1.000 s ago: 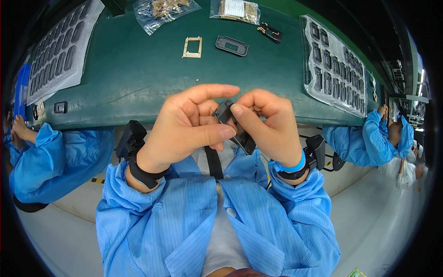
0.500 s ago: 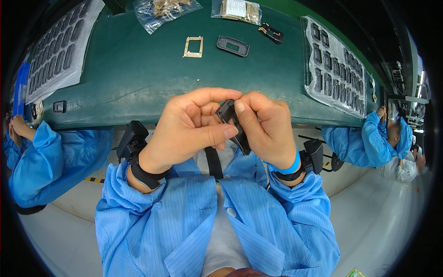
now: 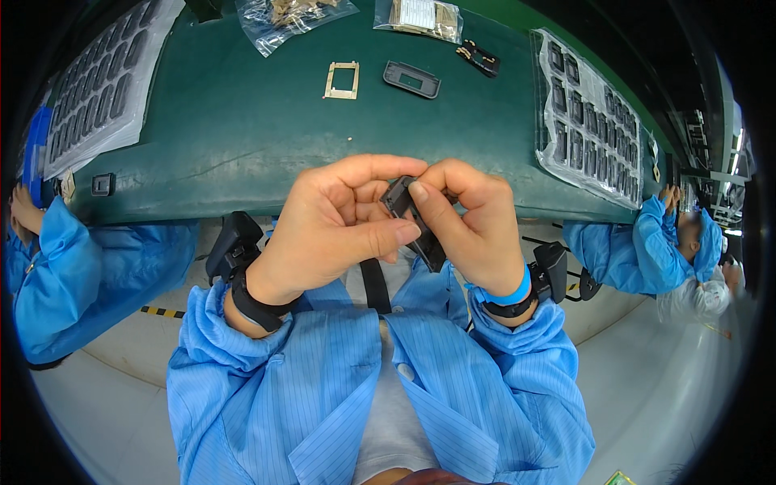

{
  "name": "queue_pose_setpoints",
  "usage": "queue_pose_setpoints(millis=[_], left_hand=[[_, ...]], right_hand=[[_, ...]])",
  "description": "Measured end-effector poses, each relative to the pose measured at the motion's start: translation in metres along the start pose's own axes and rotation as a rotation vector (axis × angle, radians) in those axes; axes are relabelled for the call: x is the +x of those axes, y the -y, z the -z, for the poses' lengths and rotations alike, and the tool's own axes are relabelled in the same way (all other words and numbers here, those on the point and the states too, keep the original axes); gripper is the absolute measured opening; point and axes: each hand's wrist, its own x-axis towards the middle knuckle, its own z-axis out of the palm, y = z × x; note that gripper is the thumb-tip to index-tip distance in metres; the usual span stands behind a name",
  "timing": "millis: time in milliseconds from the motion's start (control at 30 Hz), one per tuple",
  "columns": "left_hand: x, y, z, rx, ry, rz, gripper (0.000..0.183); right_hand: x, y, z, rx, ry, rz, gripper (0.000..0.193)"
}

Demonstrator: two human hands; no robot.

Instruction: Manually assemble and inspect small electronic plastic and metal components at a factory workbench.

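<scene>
Between my two hands is a black plastic housing (image 3: pixel 432 247), held tilted just off the table's near edge. My left hand (image 3: pixel 330 222) is closed on its left side, the thumb pressed along its lower part and the index finger reaching over its top. At the upper end my right hand (image 3: pixel 475 222) pinches the housing, thumb on its face; the other right fingers are partly hidden behind it. Farther off on the green table lie a pale rectangular frame (image 3: pixel 331 82) and a dark grey housing (image 3: pixel 390 77) with a rectangular opening.
Trays of black parts stand at left (image 3: pixel 113 77) and right (image 3: pixel 566 105). At the back are two clear bags (image 3: pixel 271 32), (image 3: pixel 449 24) and a black piece with small tan strips (image 3: pixel 483 63). A small black part (image 3: pixel 103 185) sits front left. Co-workers in blue sit either side.
My right thumb has shifted slightly on the housing, and the housing's tilt looks slightly different. Both hands keep hold of it. The co-worker's hands at left have moved.
</scene>
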Motion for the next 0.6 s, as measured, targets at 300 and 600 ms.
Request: queue_pose_setpoints(millis=[300, 600], left_hand=[[0.0, -0.003, -0.001, -0.007, -0.003, -0.015, 0.052], [-0.002, -0.008, -0.001, -0.009, -0.005, -0.028, 0.053]], right_hand=[[-0.004, 0.0, 0.012, 0.209, 0.114, -0.096, 0.006], [-0.012, 0.005, 0.02, 0.164, -0.014, -0.092, 0.012]])
